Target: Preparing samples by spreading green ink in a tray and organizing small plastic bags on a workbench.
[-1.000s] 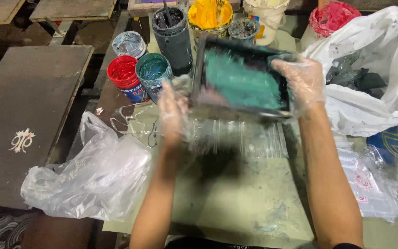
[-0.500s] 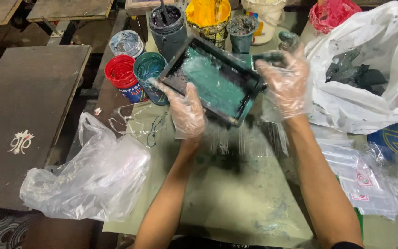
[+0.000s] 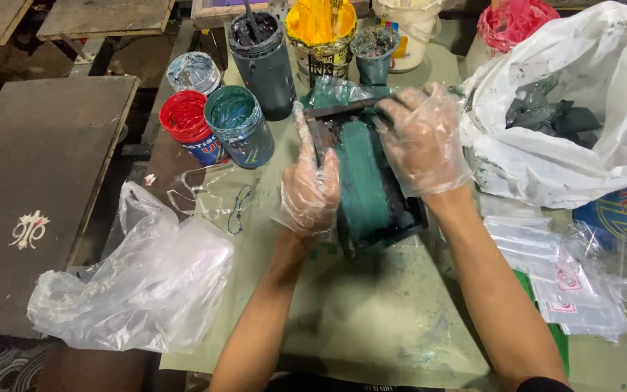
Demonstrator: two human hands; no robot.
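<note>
A small dark-framed printing screen (image 3: pixel 366 190), smeared with green ink, lies lengthwise on the table in front of me. My left hand (image 3: pixel 311 187), in a thin clear plastic glove, grips its left edge. My right hand (image 3: pixel 421 139), gloved the same way, holds the far right corner of the frame. A clear plastic film (image 3: pixel 337 92) sits bunched at the frame's far end.
Open ink tubs stand behind the frame: red (image 3: pixel 186 123), green (image 3: pixel 238 122), grey-blue (image 3: pixel 194 71), a tall dark one (image 3: pixel 263 62), yellow (image 3: pixel 321 33), pink (image 3: pixel 509 22). A white bag (image 3: pixel 582 156) with dark rags lies right. A crumpled clear bag (image 3: pixel 136 279) lies left.
The frame has been turned from crosswise to lengthwise and lowered toward the table. My left hand has shifted to its left edge, my right hand to its far corner.
</note>
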